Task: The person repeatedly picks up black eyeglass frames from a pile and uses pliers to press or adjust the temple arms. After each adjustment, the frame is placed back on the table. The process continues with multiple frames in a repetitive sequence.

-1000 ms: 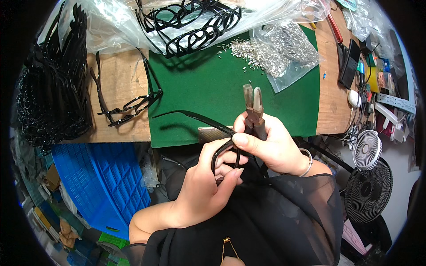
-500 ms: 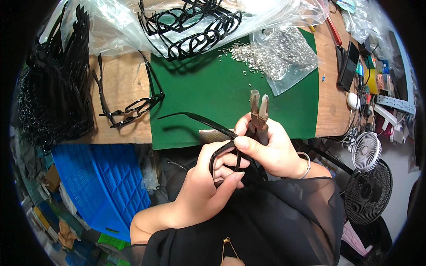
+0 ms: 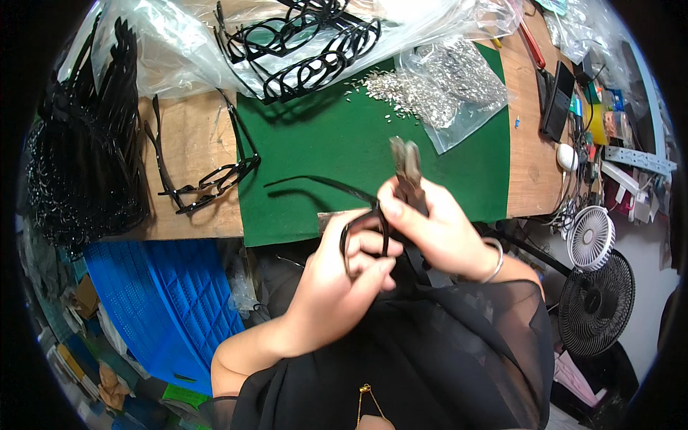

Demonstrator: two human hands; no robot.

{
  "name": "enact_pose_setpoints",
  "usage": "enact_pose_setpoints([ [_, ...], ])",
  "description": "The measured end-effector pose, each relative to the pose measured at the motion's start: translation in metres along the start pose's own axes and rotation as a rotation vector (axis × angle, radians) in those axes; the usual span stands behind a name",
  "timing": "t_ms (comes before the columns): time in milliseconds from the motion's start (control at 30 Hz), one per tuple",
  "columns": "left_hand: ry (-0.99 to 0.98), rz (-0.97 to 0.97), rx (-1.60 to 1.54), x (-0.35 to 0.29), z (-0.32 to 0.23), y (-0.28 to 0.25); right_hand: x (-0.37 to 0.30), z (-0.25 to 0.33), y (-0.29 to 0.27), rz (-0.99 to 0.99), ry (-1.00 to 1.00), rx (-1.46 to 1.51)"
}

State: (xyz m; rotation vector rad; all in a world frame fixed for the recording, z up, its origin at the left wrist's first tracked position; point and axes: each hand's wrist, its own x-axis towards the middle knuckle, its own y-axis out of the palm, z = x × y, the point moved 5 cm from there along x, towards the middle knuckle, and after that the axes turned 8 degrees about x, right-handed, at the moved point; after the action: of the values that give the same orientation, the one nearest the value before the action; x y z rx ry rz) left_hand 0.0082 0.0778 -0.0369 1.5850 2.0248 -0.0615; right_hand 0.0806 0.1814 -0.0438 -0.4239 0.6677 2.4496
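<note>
Near the front edge of the green mat [image 3: 308,143], a black eyeglass frame [image 3: 385,233] is held between both hands. My left hand [image 3: 330,283] is closed around its rim, fingers passing through the lens opening. My right hand [image 3: 437,226] pinches the frame near its hinge with thumb and forefinger, and the same hand also keeps a pair of pliers [image 3: 410,172] in its palm, worn metal jaws pointing away from me. One temple arm [image 3: 322,180] of the frame stretches out to the left over the mat. The far part of the frame is hidden by my fingers.
Small silvery pieces [image 3: 390,89] spill from a clear bag [image 3: 466,86] on the mat. More black frames lie on plastic [image 3: 301,61], with another pair [image 3: 208,179] at left beside a dark pile [image 3: 86,158]. A blue crate [image 3: 158,308] stands below; fans [image 3: 595,304] at right.
The pliers have tilted slightly and shifted left along with my right hand. The eyeglass frame has turned a little in my fingers. The whole view has drifted slightly.
</note>
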Motion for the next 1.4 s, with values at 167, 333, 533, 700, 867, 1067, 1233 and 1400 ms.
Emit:
enact_pose_setpoints([
  [167, 0.005, -0.042, 0.449, 0.047, 0.019, -0.01, 0.031, -0.004, -0.068, -0.317, -0.072, -0.654],
  [333, 0.021, -0.083, 0.232, 0.019, 0.024, -0.01, 0.022, 0.005, -0.079, -0.282, -0.17, -0.985],
  [533, 0.034, -0.061, -0.027, -0.004, 0.006, -0.015, 0.029, -0.005, -0.065, -0.243, -0.292, -1.196],
  [700, 0.06, -0.077, -0.041, -0.007, 0.008, -0.017, 0.029, -0.008, -0.063, -0.176, -0.276, -1.189],
  [867, 0.073, -0.087, -0.039, -0.002, 0.009, -0.012, 0.034, -0.005, -0.069, -0.241, -0.299, -1.195],
  [1067, 0.073, -0.121, -0.075, -0.003, 0.011, -0.017, 0.033, -0.009, -0.068, -0.211, -0.207, -1.147],
  [1233, 0.075, -0.153, -0.024, -0.001, 0.01, -0.012, 0.036, -0.009, -0.058, -0.269, -0.288, -1.241],
  [1400, 0.124, -0.122, -0.028, -0.001, 0.011, -0.008, 0.03, -0.009, -0.054, -0.336, -0.376, -1.22],
])
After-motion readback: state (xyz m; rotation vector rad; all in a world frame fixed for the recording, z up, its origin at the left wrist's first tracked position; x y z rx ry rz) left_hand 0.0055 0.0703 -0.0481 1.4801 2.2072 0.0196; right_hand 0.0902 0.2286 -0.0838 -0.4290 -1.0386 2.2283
